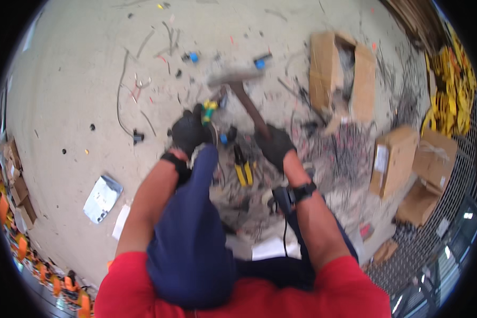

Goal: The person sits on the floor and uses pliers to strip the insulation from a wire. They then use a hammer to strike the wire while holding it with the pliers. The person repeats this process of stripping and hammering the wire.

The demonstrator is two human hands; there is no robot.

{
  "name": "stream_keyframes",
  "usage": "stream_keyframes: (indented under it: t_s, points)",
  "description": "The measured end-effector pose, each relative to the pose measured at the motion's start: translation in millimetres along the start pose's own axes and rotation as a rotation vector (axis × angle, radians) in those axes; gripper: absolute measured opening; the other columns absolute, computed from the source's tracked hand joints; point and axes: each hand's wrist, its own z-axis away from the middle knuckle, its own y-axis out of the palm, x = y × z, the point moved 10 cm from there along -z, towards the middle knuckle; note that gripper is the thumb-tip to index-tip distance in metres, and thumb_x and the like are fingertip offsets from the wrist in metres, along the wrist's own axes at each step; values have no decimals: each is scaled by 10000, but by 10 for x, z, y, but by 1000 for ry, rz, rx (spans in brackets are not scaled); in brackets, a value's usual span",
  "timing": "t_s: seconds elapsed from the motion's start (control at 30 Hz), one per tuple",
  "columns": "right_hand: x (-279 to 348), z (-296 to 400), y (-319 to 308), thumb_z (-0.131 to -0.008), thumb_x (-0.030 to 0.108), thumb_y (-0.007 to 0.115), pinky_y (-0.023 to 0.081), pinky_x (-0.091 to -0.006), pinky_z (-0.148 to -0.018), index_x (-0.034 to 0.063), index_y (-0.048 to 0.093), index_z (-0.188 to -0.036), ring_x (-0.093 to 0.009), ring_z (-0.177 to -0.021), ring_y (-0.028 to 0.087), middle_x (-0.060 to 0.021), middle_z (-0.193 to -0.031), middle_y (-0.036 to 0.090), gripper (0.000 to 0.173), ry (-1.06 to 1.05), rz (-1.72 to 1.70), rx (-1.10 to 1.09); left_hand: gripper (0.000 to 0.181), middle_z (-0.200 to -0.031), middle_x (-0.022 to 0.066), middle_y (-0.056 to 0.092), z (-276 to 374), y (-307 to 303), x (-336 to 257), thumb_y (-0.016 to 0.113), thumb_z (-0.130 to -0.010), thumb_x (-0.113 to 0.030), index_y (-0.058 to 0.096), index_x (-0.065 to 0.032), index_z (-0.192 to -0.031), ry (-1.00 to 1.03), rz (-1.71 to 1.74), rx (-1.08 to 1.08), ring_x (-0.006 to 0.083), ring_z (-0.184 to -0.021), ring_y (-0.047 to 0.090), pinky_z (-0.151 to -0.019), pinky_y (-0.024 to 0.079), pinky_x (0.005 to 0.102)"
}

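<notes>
My right hand, in a black glove, is closed around the handle of a hammer. The hammer's blurred head is raised up and left of that hand. My left hand, also gloved in black, grips a green and yellow tool handle near the middle; the far end of this tool is blurred beneath the hammer head. Between the hands lies a pair of yellow-handled pliers on the floor. A black connector with a blue part rests near my left hand.
Cable scraps cover the floor at the right. An open cardboard box stands beyond them, with more boxes further right. Black and blue connectors lie ahead. A red-handled tool and a white bag are at the left.
</notes>
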Motion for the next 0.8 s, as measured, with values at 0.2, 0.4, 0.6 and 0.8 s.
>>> stream_keyframes:
  t_s: [0.2, 0.4, 0.6, 0.8]
  points:
    - [198, -30, -311, -891, 293, 660, 515, -406, -779, 32, 626, -1014, -331, -838, 671, -183, -866, 675, 291, 60, -322, -52, 733, -1041, 228, 613, -229, -244, 52, 768, -752, -269, 435, -162, -1396, -101, 0, 124, 416, -866, 679, -702, 536, 515]
    - [-146, -94, 81, -895, 334, 638, 517, -441, -824, 32, 642, -1063, -390, -929, 674, -214, -953, 692, 346, 144, -165, 3, 687, -1045, 236, 613, -223, -43, 272, 703, -789, -219, 426, -147, -1413, -121, 33, 65, 426, -894, 676, -719, 532, 522]
    - [-436, -97, 514, -893, 342, 644, 511, -454, -794, 40, 628, -1098, -383, -886, 667, -211, -950, 684, 366, 183, -237, 83, 664, -1074, 260, 627, -242, -14, 245, 673, -791, -201, 432, -141, -1407, -136, 140, 93, 429, -926, 669, -762, 529, 525]
    - [-320, 1, 664, -892, 328, 652, 518, -420, -725, 30, 627, -1068, -298, -813, 668, -175, -869, 670, 346, 246, -232, 279, 703, -1117, 264, 647, -212, 9, 202, 669, -762, -209, 461, -120, -1427, -165, 199, 125, 432, -990, 656, -850, 528, 501]
